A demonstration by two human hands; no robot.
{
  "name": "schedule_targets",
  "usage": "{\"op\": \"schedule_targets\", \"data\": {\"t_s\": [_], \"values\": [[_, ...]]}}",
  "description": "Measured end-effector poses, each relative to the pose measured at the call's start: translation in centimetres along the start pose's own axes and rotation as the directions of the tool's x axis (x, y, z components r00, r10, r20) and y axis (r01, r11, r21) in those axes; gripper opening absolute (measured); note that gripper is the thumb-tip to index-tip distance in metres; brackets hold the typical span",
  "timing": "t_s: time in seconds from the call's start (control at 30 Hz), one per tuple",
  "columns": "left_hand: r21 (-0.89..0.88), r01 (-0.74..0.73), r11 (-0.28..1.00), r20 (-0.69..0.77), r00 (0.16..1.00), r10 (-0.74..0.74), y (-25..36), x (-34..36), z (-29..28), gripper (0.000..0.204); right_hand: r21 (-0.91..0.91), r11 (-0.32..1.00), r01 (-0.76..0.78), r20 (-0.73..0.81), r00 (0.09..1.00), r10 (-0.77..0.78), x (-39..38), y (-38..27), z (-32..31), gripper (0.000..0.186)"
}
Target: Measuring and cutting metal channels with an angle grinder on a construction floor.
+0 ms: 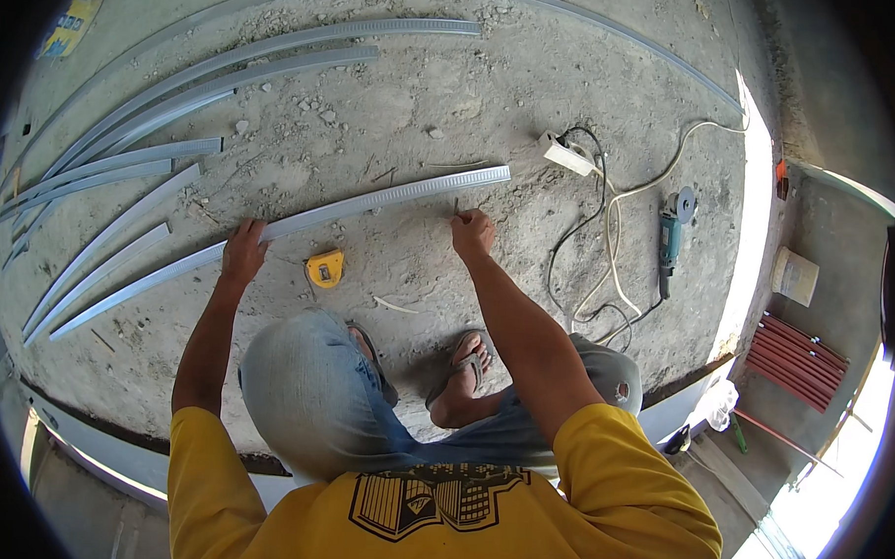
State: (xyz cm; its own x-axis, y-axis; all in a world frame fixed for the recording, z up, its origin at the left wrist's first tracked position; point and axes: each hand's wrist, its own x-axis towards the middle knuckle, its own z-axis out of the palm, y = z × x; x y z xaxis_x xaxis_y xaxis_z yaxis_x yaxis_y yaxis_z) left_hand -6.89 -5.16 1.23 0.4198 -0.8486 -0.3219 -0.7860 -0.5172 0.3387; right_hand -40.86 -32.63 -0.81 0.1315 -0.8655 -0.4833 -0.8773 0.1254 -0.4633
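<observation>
From here: left hand (pixel 243 251) left of frame centre, back up. Right hand (pixel 474 233) just above centre, fingers curled in. Both forearms (pixel 525 317) reaching up-frame, right slanting leftward.

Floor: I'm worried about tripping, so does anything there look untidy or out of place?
Yes: the white cord and black cord lie loosely looped and crossing left of the grinder, where feet might catch; rubble lies scattered ahead.

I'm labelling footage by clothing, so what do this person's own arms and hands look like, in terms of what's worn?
Short, plain yellow sleeves leave both forearms bare. The left hand and right hand wear no gloves, and neither wrist shows a watch or band. Any rings are too small to tell.
</observation>
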Motion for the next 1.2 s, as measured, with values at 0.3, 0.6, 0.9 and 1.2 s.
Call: {"op": "schedule_targets", "data": {"t_s": [0.3,0.6,0.9,1.2], "values": [[0.074,-0.057,0.996,0.013,0.998,0.056,1.9,-0.1,-0.2,0.043,-0.035,0.999,-0.025,0.003,1.000,0.025,-0.5,0.1,0.4,0.018],[-0.260,0.169,0.951,0.151,0.980,-0.132,13.1,-3.2,1.5,0.070,0.145,0.975,0.169,-0.400,0.911,-0.098,0.2,1.9,0.5,0.025],[-0.205,0.375,0.904,0.069,0.927,-0.369,14.6,-4.0,5.1,0.069,0.473,0.880,0.040,0.157,0.979,-0.129,-2.8,-2.1,2.2,0.026],[-0.816,0.395,0.422,0.406,0.911,-0.068,14.7,-1.4,2.2,0.048,0.580,0.793,0.188,0.310,0.849,-0.428,-9.2,-7.0,4.1,0.026]]}}
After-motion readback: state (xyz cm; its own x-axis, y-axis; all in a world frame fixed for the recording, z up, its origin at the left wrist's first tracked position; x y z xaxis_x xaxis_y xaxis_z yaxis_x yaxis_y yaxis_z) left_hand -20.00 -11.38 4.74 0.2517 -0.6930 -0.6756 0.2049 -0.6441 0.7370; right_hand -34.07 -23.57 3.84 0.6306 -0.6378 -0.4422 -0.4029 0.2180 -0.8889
